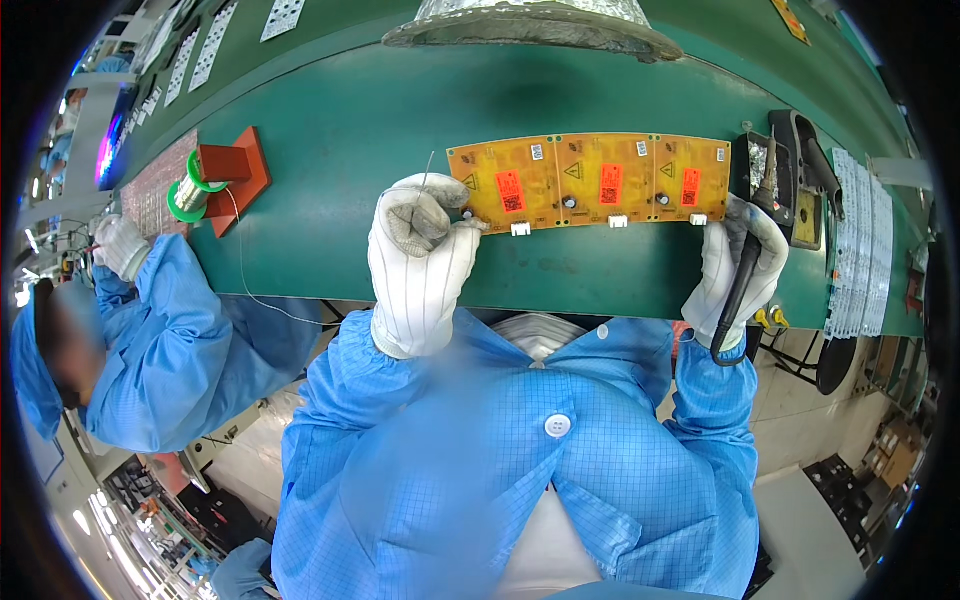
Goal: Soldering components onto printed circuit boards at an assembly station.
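bright even light, fisheye-bent dark rim, blurred near coat

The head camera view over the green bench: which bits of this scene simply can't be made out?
- Left hand: its glove hides how the fingertips pinch the thin solder wire.
- Soldering iron in the right hand: its tip is lost against the dark stand.
- Orange circuit board panel: the small parts and labels are too small to make out.
- Silvery duct: cut off by the top edge.
- Co-worker's gloved hand: what it holds is too small to tell.
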Tool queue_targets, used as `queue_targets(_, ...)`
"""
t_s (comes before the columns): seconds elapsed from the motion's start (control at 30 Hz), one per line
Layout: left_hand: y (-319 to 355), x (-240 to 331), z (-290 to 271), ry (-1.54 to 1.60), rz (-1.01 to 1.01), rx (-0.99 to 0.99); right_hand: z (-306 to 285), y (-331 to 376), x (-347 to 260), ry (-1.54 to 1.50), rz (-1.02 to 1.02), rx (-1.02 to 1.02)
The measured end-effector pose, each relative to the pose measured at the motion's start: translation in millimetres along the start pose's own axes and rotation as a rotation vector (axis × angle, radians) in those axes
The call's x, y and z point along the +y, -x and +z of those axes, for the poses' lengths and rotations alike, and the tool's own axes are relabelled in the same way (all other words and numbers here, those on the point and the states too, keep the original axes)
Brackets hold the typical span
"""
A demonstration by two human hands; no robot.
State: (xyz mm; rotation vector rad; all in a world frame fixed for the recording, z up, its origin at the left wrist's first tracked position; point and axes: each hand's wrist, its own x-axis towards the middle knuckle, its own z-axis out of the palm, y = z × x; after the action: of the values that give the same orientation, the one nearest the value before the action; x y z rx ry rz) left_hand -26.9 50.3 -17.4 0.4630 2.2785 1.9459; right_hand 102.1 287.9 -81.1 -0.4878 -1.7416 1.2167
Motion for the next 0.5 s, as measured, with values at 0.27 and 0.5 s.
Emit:
queue_targets(0.27,-5.4,-3.4,-0.8,0.085,-0.050,-0.025,-6.3,-0.7,-3.7,0.076,-0.008,-0.027)
queue_targets(0.5,-3.7,9.4,-7.1,0.192,-0.121,-0.136,-8.4,1.3,-11.2,-0.031,0.076,-0.068)
